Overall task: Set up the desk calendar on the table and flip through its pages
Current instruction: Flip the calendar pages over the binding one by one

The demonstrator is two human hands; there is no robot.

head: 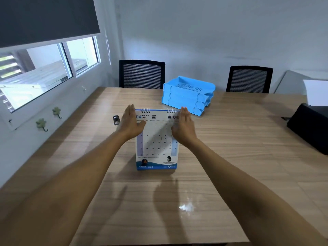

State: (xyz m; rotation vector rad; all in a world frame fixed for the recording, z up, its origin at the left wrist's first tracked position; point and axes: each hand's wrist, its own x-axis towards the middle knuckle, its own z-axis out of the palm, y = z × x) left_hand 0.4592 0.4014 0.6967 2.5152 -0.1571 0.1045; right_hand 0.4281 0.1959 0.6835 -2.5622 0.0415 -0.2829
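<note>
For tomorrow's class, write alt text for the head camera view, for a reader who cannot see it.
Two bare hands, left hand and right hand, flank a standing spiral-bound desk calendar showing April, on a wooden table. Behind it sits a stack of blue paper trays, with two black chairs at the far edge.

Pale grey walls point(221, 32), a window point(44, 68) with a dark roller blind point(48, 18) on the left, two black mesh chairs point(142, 73) behind the glossy wooden surface point(230, 157).
</note>
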